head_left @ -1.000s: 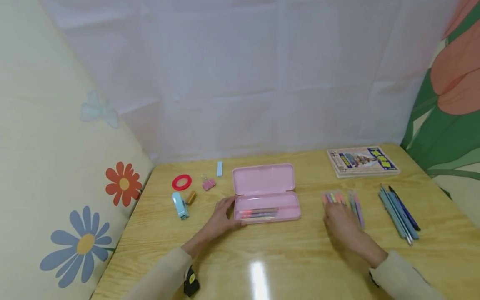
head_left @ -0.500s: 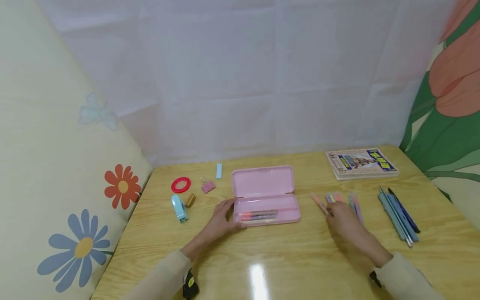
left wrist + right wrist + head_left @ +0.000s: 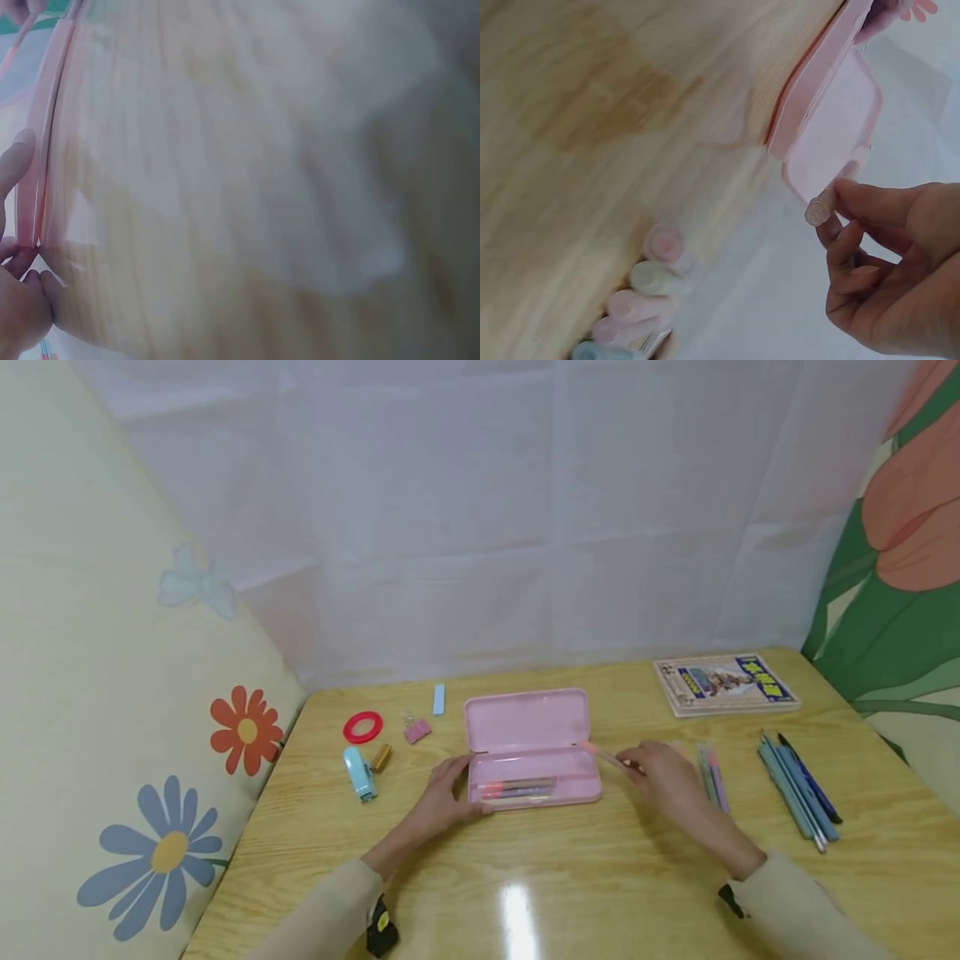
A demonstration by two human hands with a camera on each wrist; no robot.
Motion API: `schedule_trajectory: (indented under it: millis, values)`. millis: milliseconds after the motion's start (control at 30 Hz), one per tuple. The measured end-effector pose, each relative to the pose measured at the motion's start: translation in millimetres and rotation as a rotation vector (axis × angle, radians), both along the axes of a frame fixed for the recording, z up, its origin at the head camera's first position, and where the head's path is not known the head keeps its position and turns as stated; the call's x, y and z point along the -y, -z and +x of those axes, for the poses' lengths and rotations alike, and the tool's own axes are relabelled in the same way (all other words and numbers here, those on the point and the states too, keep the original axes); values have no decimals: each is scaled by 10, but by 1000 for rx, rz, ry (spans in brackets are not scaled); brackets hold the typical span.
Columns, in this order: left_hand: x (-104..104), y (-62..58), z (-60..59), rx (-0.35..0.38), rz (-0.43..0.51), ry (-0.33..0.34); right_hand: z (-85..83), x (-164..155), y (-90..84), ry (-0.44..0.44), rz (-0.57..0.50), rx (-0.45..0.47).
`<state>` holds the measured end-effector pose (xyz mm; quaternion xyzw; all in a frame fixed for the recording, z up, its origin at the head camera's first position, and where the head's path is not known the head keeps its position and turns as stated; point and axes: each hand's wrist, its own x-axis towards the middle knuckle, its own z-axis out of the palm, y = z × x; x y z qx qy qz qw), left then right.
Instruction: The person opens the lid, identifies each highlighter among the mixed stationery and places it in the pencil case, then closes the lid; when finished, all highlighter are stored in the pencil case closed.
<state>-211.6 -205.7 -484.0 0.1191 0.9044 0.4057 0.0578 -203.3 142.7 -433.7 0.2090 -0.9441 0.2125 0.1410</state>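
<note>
The orange pen (image 3: 600, 753) was pinched in the fingertips of the right hand (image 3: 663, 774), its tip over the right end of the open pink pencil case (image 3: 531, 747). Pens (image 3: 519, 788) already lay inside, left of the grip. The left hand (image 3: 444, 797) rested against the case's left end, fingers relaxed, clasping nothing. Right of the grip lay pastel pens (image 3: 711, 774), farther right blue pens (image 3: 798, 787), and beyond them a book (image 3: 723, 682).

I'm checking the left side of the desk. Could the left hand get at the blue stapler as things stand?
Probably yes. The left hand rests against the pink pencil case, and the blue stapler lies just to its left on bare table, nothing between them.
</note>
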Motion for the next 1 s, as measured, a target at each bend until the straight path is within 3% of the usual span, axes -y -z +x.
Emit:
schedule_trajectory:
  millis: [167,400,1000]
  values:
    - [5,-8,5,4,5,-2,-113,192,8,-130,-5,-60]
    - [13,-10,-1,3,9,6,-296,456,17,-299,68,-124]
    - [14,-1,-1,9,13,3,-411,917,91,-398,138,-43]
